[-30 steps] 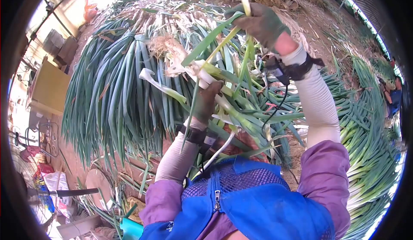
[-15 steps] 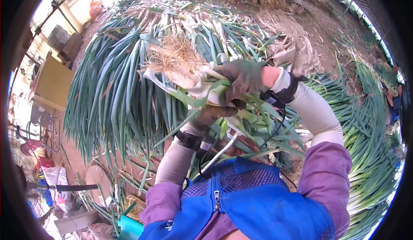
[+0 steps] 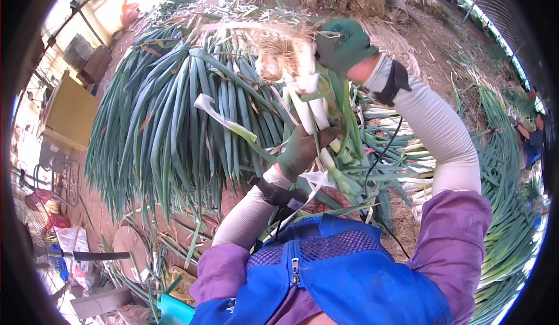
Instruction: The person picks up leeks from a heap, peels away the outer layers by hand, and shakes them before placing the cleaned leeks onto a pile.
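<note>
My left hand (image 3: 303,150), in a dark glove, is wrapped round the white stalks of several green onions (image 3: 310,112), held upright with their tangled pale roots (image 3: 282,51) at the top. My right hand (image 3: 346,45), in a green glove, is raised beside the roots with its fingers curled, somewhat blurred. Green outer leaves (image 3: 340,92) trail below it, and it appears closed on them; its fingertips are partly hidden. A loose peeled strip (image 3: 224,118), white at one end, shows left of the stalks.
A large heap of green onions (image 3: 157,121) lies in front to the left, with another long pile (image 3: 501,208) along the right. A fan (image 3: 43,243) and a round board (image 3: 133,252) are at lower left. A teal container (image 3: 174,310) sits near my body.
My right hand has moved up from beside my left hand to the roots. The onions have turned more upright and shifted right; my left hand has moved slightly right.
</note>
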The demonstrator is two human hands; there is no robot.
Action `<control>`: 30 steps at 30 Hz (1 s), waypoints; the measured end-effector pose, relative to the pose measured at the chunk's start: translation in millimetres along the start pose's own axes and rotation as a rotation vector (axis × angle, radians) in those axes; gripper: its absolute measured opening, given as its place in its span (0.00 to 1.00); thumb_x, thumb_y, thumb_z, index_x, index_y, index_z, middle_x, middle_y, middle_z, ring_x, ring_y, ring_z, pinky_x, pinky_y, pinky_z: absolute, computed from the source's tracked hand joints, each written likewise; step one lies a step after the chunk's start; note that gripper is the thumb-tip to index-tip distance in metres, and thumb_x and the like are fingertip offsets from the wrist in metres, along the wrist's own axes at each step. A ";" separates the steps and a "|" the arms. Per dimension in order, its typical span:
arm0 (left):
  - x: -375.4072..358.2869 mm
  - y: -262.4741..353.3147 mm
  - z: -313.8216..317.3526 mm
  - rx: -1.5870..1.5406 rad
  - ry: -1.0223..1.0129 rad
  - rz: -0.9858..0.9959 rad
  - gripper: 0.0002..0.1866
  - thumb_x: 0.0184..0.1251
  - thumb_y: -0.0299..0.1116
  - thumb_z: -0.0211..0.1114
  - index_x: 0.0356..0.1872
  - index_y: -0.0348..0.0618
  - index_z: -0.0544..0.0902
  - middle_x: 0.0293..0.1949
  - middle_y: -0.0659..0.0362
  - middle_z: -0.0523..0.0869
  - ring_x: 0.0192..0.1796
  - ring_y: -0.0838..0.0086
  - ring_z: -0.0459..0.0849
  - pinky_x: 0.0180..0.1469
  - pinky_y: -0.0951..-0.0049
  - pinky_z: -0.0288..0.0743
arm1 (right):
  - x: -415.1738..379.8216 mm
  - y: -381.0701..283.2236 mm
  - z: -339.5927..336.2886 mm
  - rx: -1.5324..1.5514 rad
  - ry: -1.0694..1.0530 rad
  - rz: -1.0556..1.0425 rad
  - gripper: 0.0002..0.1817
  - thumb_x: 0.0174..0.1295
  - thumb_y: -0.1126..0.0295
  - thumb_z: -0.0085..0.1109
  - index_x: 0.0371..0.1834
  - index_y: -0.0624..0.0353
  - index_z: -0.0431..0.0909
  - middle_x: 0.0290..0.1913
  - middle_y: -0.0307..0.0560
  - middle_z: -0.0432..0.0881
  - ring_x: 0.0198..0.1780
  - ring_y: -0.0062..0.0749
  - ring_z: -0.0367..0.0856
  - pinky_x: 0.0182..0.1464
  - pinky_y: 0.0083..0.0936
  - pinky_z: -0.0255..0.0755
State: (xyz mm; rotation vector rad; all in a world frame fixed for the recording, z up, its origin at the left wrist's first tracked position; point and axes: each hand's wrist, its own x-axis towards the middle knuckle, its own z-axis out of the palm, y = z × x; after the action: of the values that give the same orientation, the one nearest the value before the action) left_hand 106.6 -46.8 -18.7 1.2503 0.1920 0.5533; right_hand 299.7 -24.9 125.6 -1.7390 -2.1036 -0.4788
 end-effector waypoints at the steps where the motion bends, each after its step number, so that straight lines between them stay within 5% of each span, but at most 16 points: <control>1: 1.0 2.3 1.1 -0.046 -0.014 -0.015 0.14 0.63 0.32 0.62 0.46 0.37 0.82 0.42 0.60 0.83 0.45 0.75 0.81 0.50 0.72 0.73 | 1.4 10.3 -4.8 -0.034 0.065 -0.101 0.16 0.57 0.69 0.61 0.50 0.57 0.79 0.38 0.47 0.82 0.38 0.43 0.79 0.40 0.33 0.75; 3: 2.1 8.9 0.9 0.043 -0.060 -0.011 0.12 0.63 0.32 0.62 0.44 0.36 0.82 0.40 0.60 0.84 0.45 0.75 0.81 0.50 0.73 0.73 | 11.3 24.9 -19.8 -0.209 0.270 -0.382 0.16 0.59 0.69 0.61 0.51 0.56 0.80 0.36 0.46 0.83 0.38 0.40 0.81 0.41 0.32 0.76; 4: 1.8 10.4 1.4 0.042 -0.082 -0.020 0.13 0.64 0.33 0.62 0.45 0.36 0.81 0.39 0.60 0.84 0.44 0.75 0.81 0.49 0.73 0.74 | 18.5 30.4 -24.7 -0.157 0.315 -0.395 0.14 0.64 0.58 0.55 0.47 0.52 0.81 0.40 0.53 0.84 0.40 0.42 0.83 0.46 0.30 0.77; 6: 0.5 4.4 6.9 -0.040 -0.084 -0.078 0.12 0.62 0.31 0.60 0.45 0.36 0.82 0.39 0.60 0.85 0.44 0.76 0.81 0.49 0.74 0.73 | 25.7 63.0 -30.9 0.481 0.150 0.031 0.19 0.64 0.53 0.55 0.53 0.51 0.78 0.45 0.55 0.84 0.44 0.45 0.83 0.48 0.36 0.77; 8: -7.4 -7.4 7.6 0.006 -0.129 -0.091 0.12 0.63 0.31 0.61 0.44 0.37 0.82 0.39 0.60 0.85 0.43 0.76 0.81 0.48 0.73 0.74 | 42.3 75.8 -72.7 0.050 0.080 0.185 0.20 0.64 0.57 0.54 0.56 0.53 0.76 0.46 0.55 0.84 0.43 0.46 0.84 0.47 0.39 0.77; 9: -13.8 -14.8 7.7 0.031 -0.150 -0.099 0.11 0.63 0.32 0.61 0.43 0.37 0.83 0.39 0.60 0.86 0.43 0.76 0.81 0.48 0.73 0.74 | 57.3 74.3 -112.3 -0.687 0.093 0.101 0.18 0.64 0.63 0.54 0.55 0.55 0.76 0.45 0.54 0.84 0.40 0.45 0.84 0.45 0.40 0.78; 11: -31.8 -23.9 11.5 0.112 -0.163 -0.117 0.10 0.66 0.32 0.62 0.43 0.37 0.83 0.38 0.60 0.86 0.42 0.76 0.82 0.47 0.72 0.75 | 58.1 120.3 -155.9 -0.976 0.601 0.038 0.19 0.68 0.59 0.47 0.55 0.56 0.77 0.46 0.55 0.85 0.47 0.45 0.84 0.51 0.44 0.75; 12: -32.7 -25.8 7.5 0.056 -0.126 -0.078 0.10 0.67 0.31 0.61 0.44 0.37 0.83 0.39 0.60 0.85 0.42 0.76 0.82 0.47 0.72 0.75 | 50.3 125.2 -188.8 -0.775 0.417 0.551 0.19 0.70 0.58 0.46 0.55 0.56 0.78 0.48 0.53 0.85 0.48 0.46 0.83 0.50 0.41 0.75; 16: -22.2 -37.0 -25.0 0.328 -0.011 0.161 0.11 0.70 0.29 0.57 0.48 0.34 0.81 0.47 0.56 0.84 0.49 0.74 0.82 0.54 0.70 0.75 | -11.9 196.5 -226.1 -0.700 0.241 0.674 0.24 0.68 0.51 0.54 0.58 0.56 0.77 0.43 0.56 0.85 0.44 0.48 0.84 0.50 0.39 0.75; 19: -2.2 -39.4 -40.3 -0.158 0.184 0.070 0.16 0.71 0.36 0.61 0.50 0.33 0.81 0.45 0.60 0.85 0.46 0.78 0.80 0.51 0.74 0.74 | -75.8 166.0 -186.1 -0.591 0.063 0.735 0.27 0.66 0.46 0.54 0.57 0.55 0.77 0.45 0.58 0.85 0.46 0.46 0.85 0.50 0.40 0.74; 20: -0.3 -40.4 -46.2 -0.045 0.188 0.153 0.16 0.71 0.36 0.61 0.50 0.33 0.81 0.45 0.60 0.84 0.47 0.78 0.80 0.51 0.74 0.74 | -101.6 130.2 -168.1 -0.204 -0.212 0.841 0.35 0.65 0.44 0.54 0.71 0.50 0.64 0.58 0.59 0.79 0.59 0.49 0.78 0.62 0.38 0.69; 23: 8.0 -45.6 -53.1 0.022 0.216 0.182 0.16 0.71 0.37 0.60 0.50 0.34 0.81 0.45 0.60 0.84 0.47 0.78 0.80 0.52 0.75 0.73 | -211.6 88.0 -83.0 0.056 -1.001 0.778 0.32 0.61 0.52 0.61 0.66 0.52 0.69 0.56 0.56 0.80 0.56 0.46 0.79 0.60 0.36 0.71; 26: 13.8 -43.9 -49.1 -0.247 0.267 -0.078 0.17 0.72 0.38 0.59 0.50 0.34 0.81 0.44 0.60 0.84 0.47 0.79 0.79 0.51 0.75 0.73 | -288.6 67.3 -17.4 0.053 -1.549 0.734 0.29 0.56 0.60 0.67 0.62 0.54 0.73 0.54 0.53 0.81 0.53 0.43 0.80 0.59 0.34 0.72; 28: 17.1 -48.8 -46.9 -0.147 0.256 -0.049 0.18 0.71 0.39 0.59 0.51 0.33 0.79 0.44 0.60 0.84 0.49 0.77 0.80 0.53 0.73 0.73 | -266.9 69.1 9.5 0.041 -1.610 0.662 0.29 0.54 0.61 0.69 0.61 0.55 0.75 0.54 0.52 0.81 0.53 0.42 0.80 0.59 0.34 0.72; 30: 19.2 -50.9 -38.1 -0.149 0.281 0.016 0.16 0.72 0.37 0.58 0.49 0.33 0.79 0.43 0.59 0.84 0.49 0.76 0.80 0.55 0.73 0.74 | -188.0 77.6 20.2 0.043 -1.380 0.547 0.29 0.55 0.59 0.69 0.61 0.54 0.75 0.57 0.51 0.79 0.55 0.42 0.79 0.60 0.34 0.70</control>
State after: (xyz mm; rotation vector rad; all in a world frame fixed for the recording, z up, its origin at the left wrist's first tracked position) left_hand 121.4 -15.6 -75.4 1.0272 0.3696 0.7439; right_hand 406.8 -162.4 18.9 -2.8697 -1.9878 1.2456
